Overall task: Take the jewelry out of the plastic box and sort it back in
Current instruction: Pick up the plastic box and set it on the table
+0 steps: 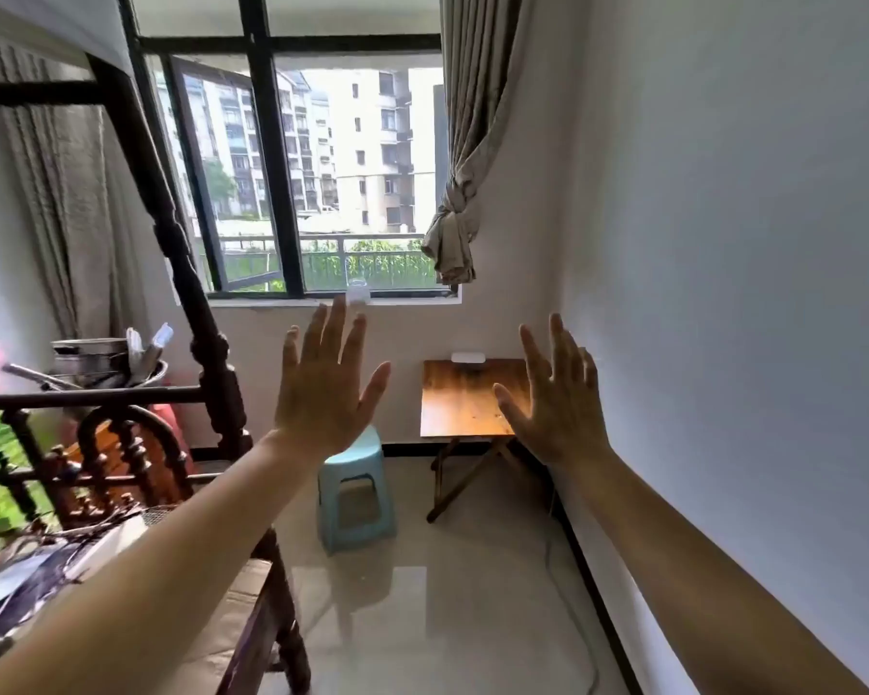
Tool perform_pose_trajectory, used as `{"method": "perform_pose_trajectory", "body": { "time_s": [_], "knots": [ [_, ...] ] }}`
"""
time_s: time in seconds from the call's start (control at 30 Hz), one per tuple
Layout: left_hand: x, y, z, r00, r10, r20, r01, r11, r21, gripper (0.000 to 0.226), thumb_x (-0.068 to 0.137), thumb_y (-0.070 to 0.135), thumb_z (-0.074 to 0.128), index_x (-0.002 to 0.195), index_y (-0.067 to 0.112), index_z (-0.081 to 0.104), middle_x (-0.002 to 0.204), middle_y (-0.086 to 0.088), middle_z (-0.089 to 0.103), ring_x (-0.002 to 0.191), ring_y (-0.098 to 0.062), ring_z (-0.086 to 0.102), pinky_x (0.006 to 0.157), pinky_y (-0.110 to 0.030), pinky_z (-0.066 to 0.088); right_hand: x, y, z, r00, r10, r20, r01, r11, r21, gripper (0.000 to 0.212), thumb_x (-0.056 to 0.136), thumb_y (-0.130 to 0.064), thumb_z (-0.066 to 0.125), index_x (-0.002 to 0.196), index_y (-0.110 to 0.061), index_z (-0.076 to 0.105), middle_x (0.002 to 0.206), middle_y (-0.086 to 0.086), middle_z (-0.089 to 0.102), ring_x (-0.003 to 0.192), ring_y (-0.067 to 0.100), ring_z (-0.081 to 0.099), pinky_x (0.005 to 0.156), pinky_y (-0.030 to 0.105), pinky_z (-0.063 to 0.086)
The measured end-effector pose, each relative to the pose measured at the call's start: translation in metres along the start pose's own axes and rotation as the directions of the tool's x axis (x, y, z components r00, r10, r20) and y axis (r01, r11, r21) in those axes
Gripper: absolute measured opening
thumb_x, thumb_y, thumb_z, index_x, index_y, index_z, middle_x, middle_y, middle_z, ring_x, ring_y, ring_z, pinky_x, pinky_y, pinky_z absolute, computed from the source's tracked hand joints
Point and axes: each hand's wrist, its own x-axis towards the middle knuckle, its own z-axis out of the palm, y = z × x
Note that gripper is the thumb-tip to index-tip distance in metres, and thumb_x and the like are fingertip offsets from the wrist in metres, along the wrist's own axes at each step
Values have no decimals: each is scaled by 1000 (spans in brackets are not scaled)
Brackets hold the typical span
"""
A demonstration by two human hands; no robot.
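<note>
Wooden folding table (465,398) ahead carries a small pale box (467,357) at its far edge; whether it is the jewelry box I cannot tell. My left hand (322,388) and right hand (558,398) are raised, fingers spread, empty. Nothing started; whole task remains.

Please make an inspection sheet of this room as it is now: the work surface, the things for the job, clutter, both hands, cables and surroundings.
Surface: small wooden folding table by the wall, mostly bare.
Job's things: small white box at the table's far edge; too small to tell contents. No jewelry seen.
Clutter: blue plastic stool beside the table; pots behind the dark wooden bed frame.
Hands: left hand and right hand raised, open, empty.
Cables: thin cable on the floor along the wall.
Surroundings: window, tied curtain.
</note>
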Motion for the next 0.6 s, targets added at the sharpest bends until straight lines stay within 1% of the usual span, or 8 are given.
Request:
{"method": "perform_pose_trajectory", "body": {
  "time_s": [0.03,0.1,0.23,0.33,0.47,0.53,0.6],
  "knots": [
    [11,-6,16,999,-6,51,6,1000,9,75,96,61,15,154,12,23,164,-15,12,151,-33,13,119,-56,14,13,1,17,999,-11,45,10,1000,17,84,96,-64,42,162,-25,10,170,15,-5,154,39,14,120,56,14],
    [32,-21,53,996,-24,83,22,999,30,77,95,61,11,155,13,22,165,-14,8,151,-32,10,119,-55,11,38,8,54,997,-36,72,36,999,6,83,96,-63,42,162,-24,12,170,15,-4,154,39,14,120,57,15],
    [80,-55,142,995,-35,92,35,999,5,79,94,62,10,154,13,23,164,-15,9,151,-34,12,118,-56,12,88,25,143,992,-55,117,55,998,-2,82,96,-64,41,162,-24,13,170,14,-4,154,38,13,120,55,12],
    [123,-84,212,996,-26,81,28,999,-25,78,95,62,12,153,11,27,164,-17,14,150,-36,16,117,-57,15,133,38,211,988,-58,140,59,998,-5,81,96,-65,38,162,-23,15,170,15,-3,154,39,15,119,58,16],
    [195,-122,295,992,-36,119,42,998,-55,79,95,62,9,154,12,23,164,-17,11,150,-35,14,119,-58,14,199,54,292,985,8,175,-5,1000,-19,82,96,-69,31,162,-26,8,170,11,-8,155,37,11,120,57,13],
    [235,-139,330,990,-20,139,27,998,-53,79,95,62,9,155,13,21,165,-16,9,151,-34,11,119,-58,13,231,63,326,985,24,172,-20,999,-26,81,96,-69,29,162,-26,8,170,13,-6,154,38,14,120,56,14],
    [276,-151,363,990,-5,140,13,998,-61,76,96,61,11,155,13,19,165,-14,7,151,-33,9,119,-58,13,263,75,355,985,45,169,-40,999,-35,81,96,-68,30,162,-25,10,170,14,-2,153,38,17,119,55,15]
  ]
}}
